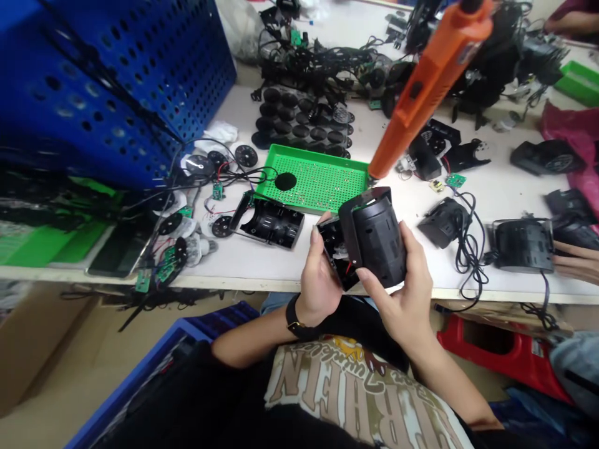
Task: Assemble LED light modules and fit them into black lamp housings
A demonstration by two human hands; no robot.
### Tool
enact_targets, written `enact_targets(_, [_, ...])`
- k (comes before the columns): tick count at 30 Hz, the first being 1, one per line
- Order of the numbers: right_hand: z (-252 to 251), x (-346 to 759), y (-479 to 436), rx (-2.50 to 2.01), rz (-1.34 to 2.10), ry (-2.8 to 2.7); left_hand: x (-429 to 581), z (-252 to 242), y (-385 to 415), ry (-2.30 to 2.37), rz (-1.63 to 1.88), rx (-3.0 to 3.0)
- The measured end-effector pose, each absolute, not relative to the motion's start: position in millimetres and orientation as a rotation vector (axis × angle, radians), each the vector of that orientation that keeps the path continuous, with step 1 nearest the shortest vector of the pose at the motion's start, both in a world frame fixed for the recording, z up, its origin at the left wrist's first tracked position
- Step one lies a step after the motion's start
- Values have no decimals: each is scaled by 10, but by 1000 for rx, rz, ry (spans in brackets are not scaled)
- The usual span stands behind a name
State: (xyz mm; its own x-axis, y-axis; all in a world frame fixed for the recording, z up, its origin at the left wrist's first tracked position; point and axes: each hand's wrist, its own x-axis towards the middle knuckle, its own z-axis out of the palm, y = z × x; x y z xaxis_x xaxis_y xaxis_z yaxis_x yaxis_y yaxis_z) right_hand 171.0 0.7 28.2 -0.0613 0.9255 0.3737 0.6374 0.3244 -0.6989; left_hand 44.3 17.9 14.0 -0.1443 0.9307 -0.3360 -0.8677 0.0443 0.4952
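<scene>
My left hand (321, 284) is closed around a black plastic housing half (333, 244), whose open inside shows a bit of red wire. My right hand (412, 299) grips a rounded black plastic shell (378, 240) with slots, tilted against that half; whether the two are joined I cannot tell. Just above the shell hangs an orange electric screwdriver (423, 93), its bit near the shell's top edge. Behind my hands lies a green perforated tray (344, 164) with small screws and a black disc (285, 181). Left of my hands an open black housing half (281, 224) lies on the table.
A blue perforated crate (154, 56) stands at the left, with a phone (116, 254) and circuit boards nearby. Rows of black round parts (304, 118) and tangled cables lie behind. At right are a corded black unit (521, 243) and another person's hand (578, 259).
</scene>
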Motion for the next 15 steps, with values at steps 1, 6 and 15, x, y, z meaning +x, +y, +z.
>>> enact_targets(1, [274,1716,13,-1394,491,-1753,441,150,175,706,1568,104])
enact_targets(6, [247,1921,124,-1420,767,-1391,361,199,201,720,1468,3])
enact_targets(15, [188,2070,180,-1459,853,-1294,308,204,251,691,1414,-16])
